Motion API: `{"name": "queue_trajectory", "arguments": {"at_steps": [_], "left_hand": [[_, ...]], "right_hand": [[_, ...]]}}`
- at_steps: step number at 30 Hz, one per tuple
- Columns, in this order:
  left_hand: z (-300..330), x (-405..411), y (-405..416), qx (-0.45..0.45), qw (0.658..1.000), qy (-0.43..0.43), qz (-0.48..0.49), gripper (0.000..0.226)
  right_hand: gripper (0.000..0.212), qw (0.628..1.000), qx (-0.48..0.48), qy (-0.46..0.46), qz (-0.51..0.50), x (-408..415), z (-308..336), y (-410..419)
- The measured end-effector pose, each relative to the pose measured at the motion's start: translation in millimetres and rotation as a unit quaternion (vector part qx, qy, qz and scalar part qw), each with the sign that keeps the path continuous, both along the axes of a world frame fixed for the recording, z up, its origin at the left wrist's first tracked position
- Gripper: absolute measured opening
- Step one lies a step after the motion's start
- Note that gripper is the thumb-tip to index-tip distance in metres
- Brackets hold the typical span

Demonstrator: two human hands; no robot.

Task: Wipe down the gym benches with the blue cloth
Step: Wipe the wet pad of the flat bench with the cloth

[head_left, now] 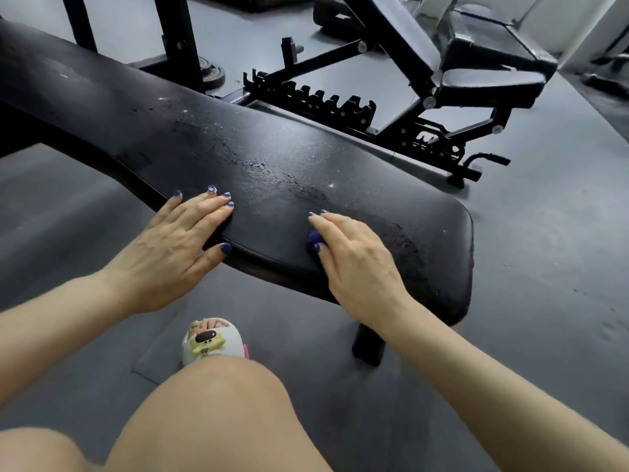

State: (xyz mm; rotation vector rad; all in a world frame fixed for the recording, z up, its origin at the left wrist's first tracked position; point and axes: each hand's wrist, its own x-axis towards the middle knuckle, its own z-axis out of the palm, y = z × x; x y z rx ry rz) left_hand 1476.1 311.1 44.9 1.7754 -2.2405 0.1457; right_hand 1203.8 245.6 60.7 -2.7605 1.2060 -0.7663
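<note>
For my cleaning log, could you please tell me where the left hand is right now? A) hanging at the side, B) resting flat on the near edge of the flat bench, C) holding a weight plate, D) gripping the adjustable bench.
B: the left hand lies flat, fingers straight, on the flat bench edge.

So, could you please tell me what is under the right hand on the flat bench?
A small bit of blue cloth peeks out beside the right hand on the flat bench; the hand covers the rest.

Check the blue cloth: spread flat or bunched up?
Bunched. Only a small blue wad shows beneath the right hand on the bench.
</note>
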Motion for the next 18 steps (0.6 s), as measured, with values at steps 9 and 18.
{"name": "queue_trajectory", "arguments": {"at_steps": [9,18], "left_hand": [[6,-18,1,0.032,0.998,-0.038,-0.025,0.071],[12,-74,20,0.098,0.989,0.013,0.108,0.093]], "right_hand": [[0.034,0.999,-0.004,0.022,0.047,-117,7,1],[0.031,0.986,0.058,0.072,0.139,-131,16,8]]}}
